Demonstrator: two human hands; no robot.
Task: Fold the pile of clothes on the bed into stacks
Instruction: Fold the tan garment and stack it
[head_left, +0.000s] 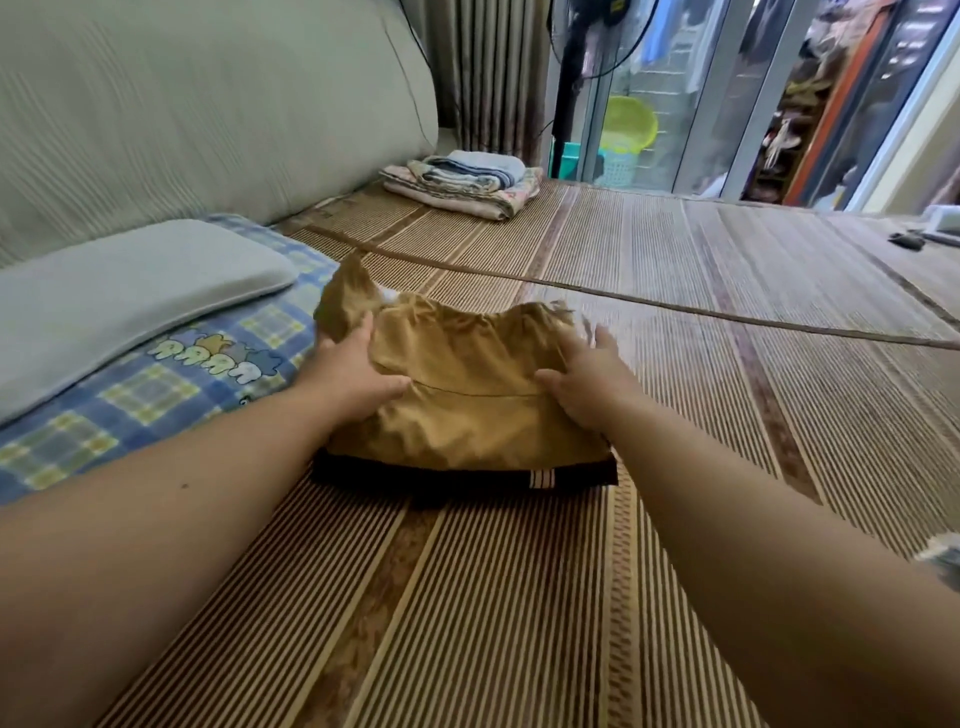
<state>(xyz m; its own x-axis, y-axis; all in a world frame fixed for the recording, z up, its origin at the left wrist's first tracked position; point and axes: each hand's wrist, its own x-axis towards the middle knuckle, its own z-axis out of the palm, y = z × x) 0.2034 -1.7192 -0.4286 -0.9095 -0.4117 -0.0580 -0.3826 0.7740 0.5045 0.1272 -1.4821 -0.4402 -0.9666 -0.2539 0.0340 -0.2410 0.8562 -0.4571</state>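
Observation:
A folded mustard-brown garment (467, 384) lies on top of a folded black garment (457, 475) in the middle of the striped bed mat (467, 597). My left hand (358, 371) rests on the brown garment's left side with the thumb spread across the cloth; a loose flap of the garment sticks up beyond its fingers. My right hand (587, 374) lies flat on the garment's right side with its fingers straight. A stack of folded clothes (462, 179) sits far back on the mat near the headboard.
A grey pillow (119, 296) lies on a blue checked blanket (171, 384) at the left, under a padded headboard (197, 104). A standing fan (576, 67), a curtain and glass doors stand behind the bed. Small dark objects (906, 239) lie at the far right.

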